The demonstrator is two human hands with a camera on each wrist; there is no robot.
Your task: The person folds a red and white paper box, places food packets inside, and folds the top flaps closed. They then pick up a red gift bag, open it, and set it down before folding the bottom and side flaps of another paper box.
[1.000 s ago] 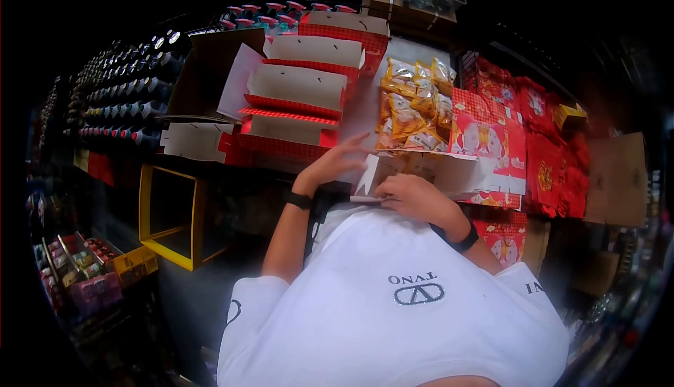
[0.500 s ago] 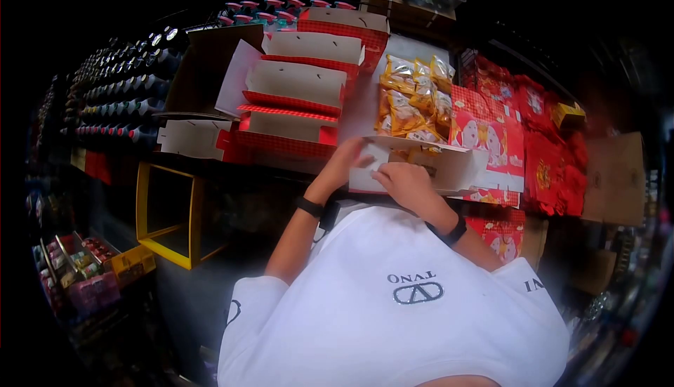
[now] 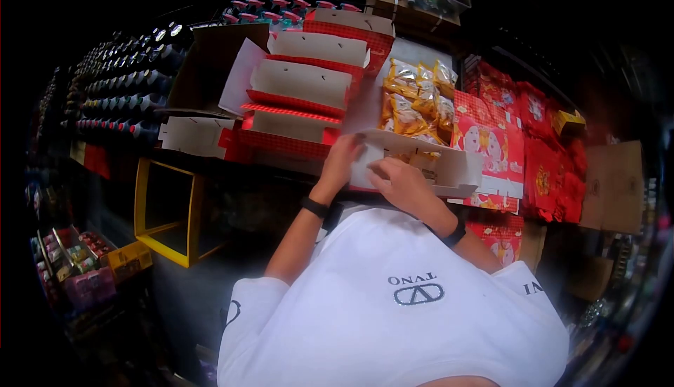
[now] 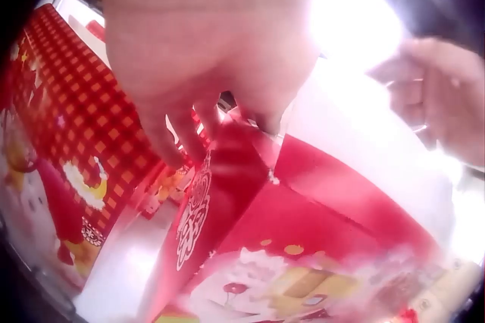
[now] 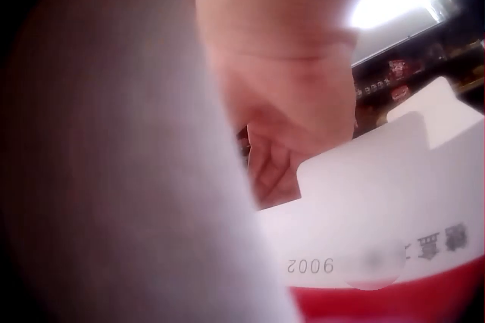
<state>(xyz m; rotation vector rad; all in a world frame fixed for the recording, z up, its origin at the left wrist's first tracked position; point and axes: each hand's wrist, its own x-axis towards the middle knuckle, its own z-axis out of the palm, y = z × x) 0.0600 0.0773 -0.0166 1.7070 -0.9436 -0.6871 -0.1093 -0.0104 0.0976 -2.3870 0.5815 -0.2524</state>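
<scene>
An open carton (image 3: 460,169), white inside and red outside, lies in front of the person. At its left end the left hand (image 3: 342,161) holds a corner; in the left wrist view that hand (image 4: 212,43) has fingers and thumb on either side of red folded panels (image 4: 235,164). The right hand (image 3: 407,189) reaches over the carton's near side, fingers bent towards the left end. In the right wrist view its fingers (image 5: 273,168) are partly hidden behind a white flap (image 5: 364,187) printed 9002; whether they grip it I cannot tell.
Yellow-and-silver packets (image 3: 414,102) lie behind the carton. Several open red-and-white boxes (image 3: 302,85) stand at the left, with bottles (image 3: 126,106) beyond. Flat printed red cartons (image 3: 488,141) and red bags (image 3: 547,169) are at the right. A yellow frame (image 3: 165,211) stands lower left.
The left hand has come down from above the carton's left end onto its corner. The right hand has shifted slightly left, and the carton's right end has also moved left.
</scene>
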